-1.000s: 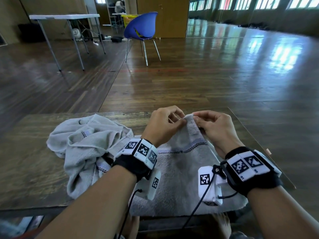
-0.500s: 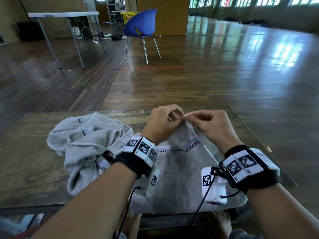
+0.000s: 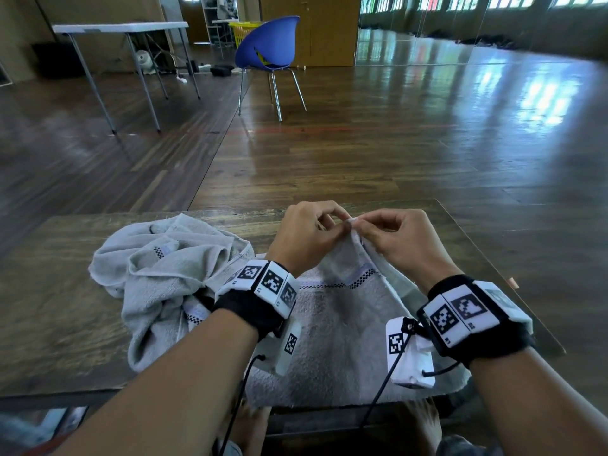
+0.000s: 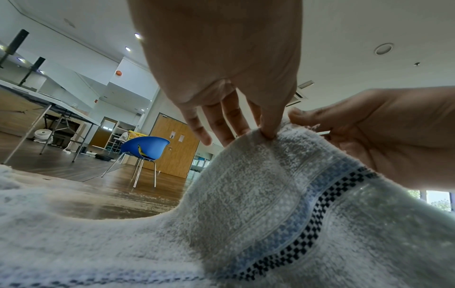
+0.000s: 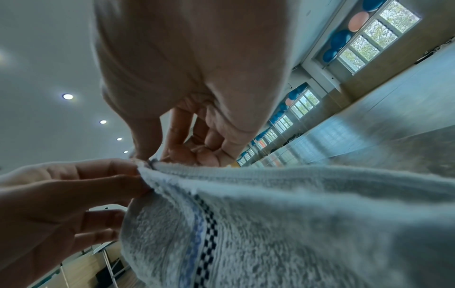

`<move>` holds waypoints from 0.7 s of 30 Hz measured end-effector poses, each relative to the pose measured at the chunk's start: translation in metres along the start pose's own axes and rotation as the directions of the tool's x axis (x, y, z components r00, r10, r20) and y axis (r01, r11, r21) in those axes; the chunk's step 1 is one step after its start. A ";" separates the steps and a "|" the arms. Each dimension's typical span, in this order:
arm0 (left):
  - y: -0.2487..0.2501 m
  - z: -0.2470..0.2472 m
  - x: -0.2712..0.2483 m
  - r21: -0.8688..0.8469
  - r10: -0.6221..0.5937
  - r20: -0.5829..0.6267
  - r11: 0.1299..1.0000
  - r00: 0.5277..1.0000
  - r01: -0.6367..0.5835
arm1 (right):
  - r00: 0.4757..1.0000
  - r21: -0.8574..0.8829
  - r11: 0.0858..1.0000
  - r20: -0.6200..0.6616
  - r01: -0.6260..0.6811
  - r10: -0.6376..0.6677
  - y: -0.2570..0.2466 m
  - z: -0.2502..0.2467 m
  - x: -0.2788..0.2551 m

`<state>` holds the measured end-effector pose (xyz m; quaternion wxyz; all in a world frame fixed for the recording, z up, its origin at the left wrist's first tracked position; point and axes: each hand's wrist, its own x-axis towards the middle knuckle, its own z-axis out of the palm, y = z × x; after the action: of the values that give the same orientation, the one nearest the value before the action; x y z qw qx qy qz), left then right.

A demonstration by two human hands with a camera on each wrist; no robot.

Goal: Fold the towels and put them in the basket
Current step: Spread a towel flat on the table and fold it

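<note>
**A:** What's in the hands rn?

**B:** One grey terry towel w/ a blue-and-black checked band, spread on the wooden table at the edge nearest the person. The left hand and right hand meet at the towel's far corner, lifted off the table. Each pinches the hem between thumb and forefinger; the other fingers sit loosely curled (wrist views show both pinches close up, fingertips almost touching).

**B:** Just left of that towel, touching it, lies a second towel, crumpled in a heap.

**A:** Which step, then?

**B:** Looks like the start of the first fold: finding and separating a corner. Nothing looks folded yet.

**A:** And next?

**B:** Probably sliding the hands apart along the hem to tension that edge, then carrying it toward the near edge. Keep both pinches firm, or the terry sags.

**A:** The basket?

**B:** Nowhere near the towel. A yellow basket shows well beyond it, behind a blue chair; can't tell if it's the task's one.
</note>
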<state>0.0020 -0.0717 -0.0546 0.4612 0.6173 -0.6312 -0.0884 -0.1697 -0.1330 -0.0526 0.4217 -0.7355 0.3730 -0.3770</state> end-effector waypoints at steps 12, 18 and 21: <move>-0.006 0.002 0.001 0.000 0.022 -0.025 1.000 0.999 -0.022 | 1.000 -0.007 1.000 -0.009 0.018 -0.018 -0.002 0.000 0.000; -0.003 0.003 -0.001 0.026 0.001 -0.015 1.000 1.000 -0.001 | 0.999 -0.041 0.998 -0.017 0.038 -0.038 -0.001 0.004 -0.001; -0.001 0.004 0.000 0.063 -0.021 0.014 0.998 1.000 0.020 | 0.998 -0.060 0.997 -0.043 0.039 -0.042 -0.001 0.002 0.000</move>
<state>0.0001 -0.0735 -0.0578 0.4360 0.6372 -0.6307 -0.0778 -0.1674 -0.1321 -0.0524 0.3836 -0.7466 0.3783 -0.3903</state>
